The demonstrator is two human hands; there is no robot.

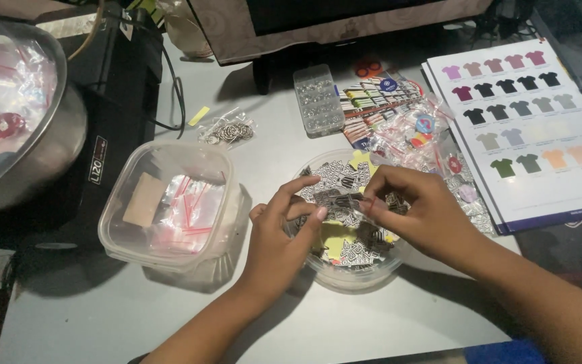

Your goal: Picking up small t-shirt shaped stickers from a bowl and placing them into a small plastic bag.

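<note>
**Both hands pinch a sticker over the bowl**

The left hand (pixel 279 237) and right hand (pixel 417 209) meet above a clear round bowl (pixel 345 275) on the grey table (pixel 102 317). Between them they hold a small dark patterned sticker (pixel 340 199), each hand's thumb and forefinger closed on one end of it. It sits just above the bowl's pile of black-and-white printed pieces and yellow backing. Left of the bowl stands a clear square tub (pixel 170 209) with red-striped bags and a tan card inside. Behind the bowl lie small plastic packets (pixel 415 138), and to the right a shirt colour chart (pixel 533 128).
</note>
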